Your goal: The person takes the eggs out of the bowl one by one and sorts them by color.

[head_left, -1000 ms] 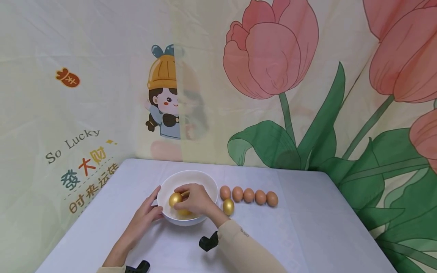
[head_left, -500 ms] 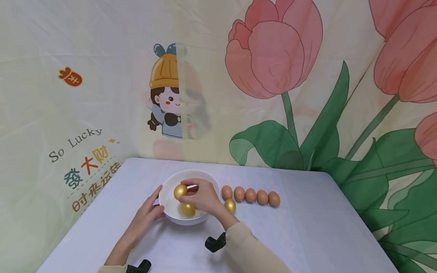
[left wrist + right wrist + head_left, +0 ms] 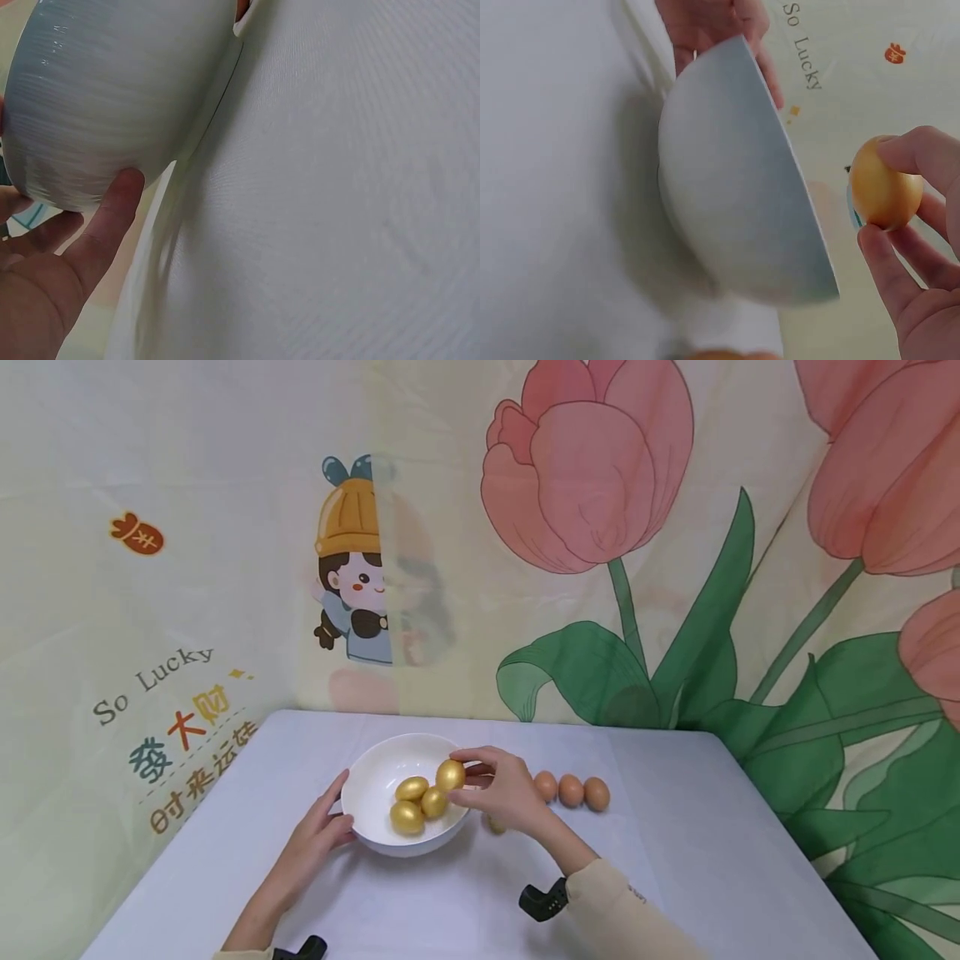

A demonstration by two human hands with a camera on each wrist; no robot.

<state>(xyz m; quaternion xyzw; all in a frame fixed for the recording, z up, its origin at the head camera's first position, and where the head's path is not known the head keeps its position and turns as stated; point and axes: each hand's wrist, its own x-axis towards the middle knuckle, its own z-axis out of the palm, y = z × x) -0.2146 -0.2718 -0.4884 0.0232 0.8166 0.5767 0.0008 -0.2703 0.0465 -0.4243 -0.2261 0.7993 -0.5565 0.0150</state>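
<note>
A white bowl (image 3: 367,777) stands on the table with three golden eggs (image 3: 407,817) lying inside it. My left hand (image 3: 315,831) steadies the bowl from the left; in the left wrist view its extended fingers (image 3: 105,225) press against the outer wall. At the bowl's right rim, my right hand (image 3: 502,789) pinches another golden egg (image 3: 451,775) between thumb and fingertips, and the right wrist view shows this egg (image 3: 885,184) raised beyond the rim. One more golden egg (image 3: 497,826) sits on the table, mostly hidden below the right hand.
Brown eggs (image 3: 572,791) stand in a row to the right of the bowl, some covered by the right hand. A white cloth covers the table (image 3: 645,877). Behind it hangs a printed curtain (image 3: 450,693) with tulips and a cartoon figure.
My right hand has lifted the golden egg and moved right, from inside the bowl to its right rim, uncovering the eggs within. The left hand keeps its place on the bowl.
</note>
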